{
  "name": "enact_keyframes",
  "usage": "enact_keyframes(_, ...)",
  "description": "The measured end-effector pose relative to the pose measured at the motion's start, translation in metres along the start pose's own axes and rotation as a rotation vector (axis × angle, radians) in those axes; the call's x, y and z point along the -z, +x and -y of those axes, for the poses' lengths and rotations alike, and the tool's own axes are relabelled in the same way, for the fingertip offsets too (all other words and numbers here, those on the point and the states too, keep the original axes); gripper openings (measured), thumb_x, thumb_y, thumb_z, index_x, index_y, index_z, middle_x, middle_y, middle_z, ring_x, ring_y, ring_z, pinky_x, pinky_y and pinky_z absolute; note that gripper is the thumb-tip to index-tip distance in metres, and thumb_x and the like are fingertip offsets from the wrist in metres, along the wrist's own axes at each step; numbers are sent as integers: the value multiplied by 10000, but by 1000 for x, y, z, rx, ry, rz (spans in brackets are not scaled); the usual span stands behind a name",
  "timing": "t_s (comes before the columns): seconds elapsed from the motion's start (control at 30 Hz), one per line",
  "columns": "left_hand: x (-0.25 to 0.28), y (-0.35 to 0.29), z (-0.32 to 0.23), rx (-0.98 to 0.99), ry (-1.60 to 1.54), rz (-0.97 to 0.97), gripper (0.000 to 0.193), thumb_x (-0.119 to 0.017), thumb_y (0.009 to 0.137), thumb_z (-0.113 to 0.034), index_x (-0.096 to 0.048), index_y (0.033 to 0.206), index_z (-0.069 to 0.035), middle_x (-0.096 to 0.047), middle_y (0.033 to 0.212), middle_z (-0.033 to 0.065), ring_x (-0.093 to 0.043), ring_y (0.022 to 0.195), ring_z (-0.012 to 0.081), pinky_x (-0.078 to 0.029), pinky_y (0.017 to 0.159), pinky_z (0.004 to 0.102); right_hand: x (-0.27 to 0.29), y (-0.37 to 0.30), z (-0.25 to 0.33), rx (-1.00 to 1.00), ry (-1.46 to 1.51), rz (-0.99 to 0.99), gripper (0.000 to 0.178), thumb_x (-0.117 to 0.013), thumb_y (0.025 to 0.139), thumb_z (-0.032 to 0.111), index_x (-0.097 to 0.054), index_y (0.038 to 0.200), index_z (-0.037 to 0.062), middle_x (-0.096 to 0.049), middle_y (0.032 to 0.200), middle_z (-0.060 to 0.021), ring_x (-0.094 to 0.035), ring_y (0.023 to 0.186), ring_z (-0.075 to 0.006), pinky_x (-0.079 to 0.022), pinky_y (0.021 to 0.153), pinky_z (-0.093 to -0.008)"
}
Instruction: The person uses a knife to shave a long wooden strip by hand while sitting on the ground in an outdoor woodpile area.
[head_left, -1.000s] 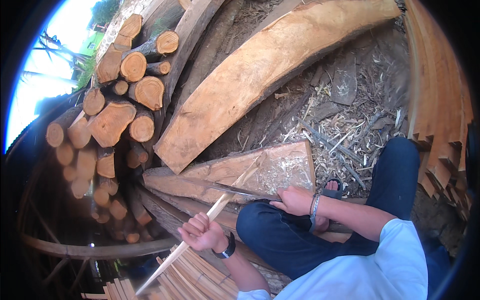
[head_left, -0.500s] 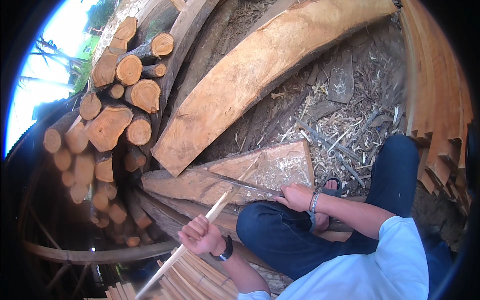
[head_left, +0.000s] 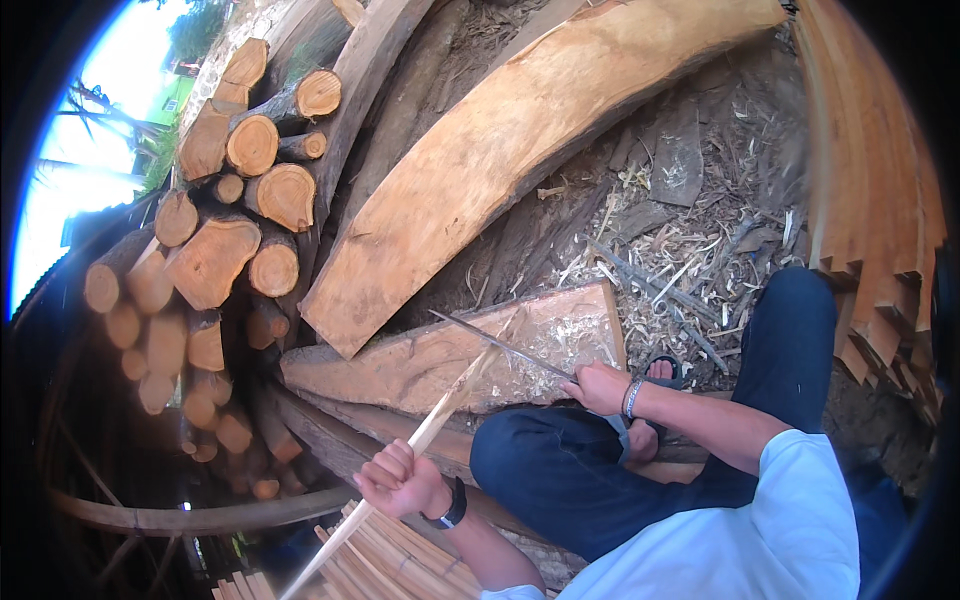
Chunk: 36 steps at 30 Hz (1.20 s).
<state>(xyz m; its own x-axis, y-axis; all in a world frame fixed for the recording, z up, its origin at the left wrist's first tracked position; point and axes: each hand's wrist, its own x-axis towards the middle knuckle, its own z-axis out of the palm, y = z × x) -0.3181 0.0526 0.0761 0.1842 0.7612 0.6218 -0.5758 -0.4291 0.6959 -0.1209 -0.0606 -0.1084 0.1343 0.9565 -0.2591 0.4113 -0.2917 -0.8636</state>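
Observation:
My left hand [head_left: 402,482] is closed in a fist round a long pale wooden stick [head_left: 437,418], which slants from the lower left up to the plank. The stick's upper end rests on a flat wooden plank [head_left: 585,325] sprinkled with shavings. In my right hand [head_left: 600,388] is the grip of a long, thin-bladed knife [head_left: 500,343]. Its dark blade points up and left, crossing over the stick near its upper end. The knife's handle is mostly hidden by my fingers.
Cut logs [head_left: 215,260] are stacked at the left. A large curved slab [head_left: 540,130] lies beyond the plank. Shavings [head_left: 670,270] litter the ground near my sandalled foot. Sawn boards [head_left: 870,150] stand at the right, and a bundle of pale sticks [head_left: 390,560] lies below my left hand.
The knife's blade has swung, its tip now farther up and to the right, at a steeper slant across the stick. My left hand keeps its hold on the stick.

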Motion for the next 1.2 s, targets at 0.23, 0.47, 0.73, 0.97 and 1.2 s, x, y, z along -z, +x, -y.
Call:
enact_keyframes(0.23,-6,5,2,-7,26,-15,505,-312,995,-300,-244,513,-162,-200,430,-33,-112,412,85,-131,441,254,-5,4,9,59,-19,-38,509,-477,939,438,-620,891,-48,-637,788,-285,-639,786,-441,-513,727,-483)
enact_keyframes(0.47,6,4,-3,-2,25,-31,491,-302,995,-291,-268,523,-158,-201,434,-33,-124,414,89,-132,449,256,0,-6,38,121,-13,-14,499,-489,933,427,-617,879,-52,-640,750,-265,-645,757,-425,-515,713,-486)
enact_keyframes(0.73,0,5,-1,8,55,-78,516,-317,982,-301,-240,489,-167,-211,423,-30,-130,403,89,-141,438,257,4,-2,31,134,-24,-20,492,-496,928,424,-621,885,-51,-637,753,-277,-647,756,-417,-517,708,-484)
enact_keyframes(0.97,-3,0,0,14,4,4,493,-295,992,-288,-266,518,-156,-216,426,-27,-134,413,87,-148,448,258,5,-4,32,138,-10,-25,498,-494,930,423,-627,879,-55,-633,765,-291,-644,770,-436,-518,721,-488)
enact_keyframes(1.2,-5,0,-2,6,40,10,483,-303,986,-281,-263,522,-151,-220,426,-25,-136,411,87,-146,448,260,7,-8,38,166,9,-4,499,-498,929,415,-628,874,-63,-632,766,-296,-641,760,-437,-517,722,-488)
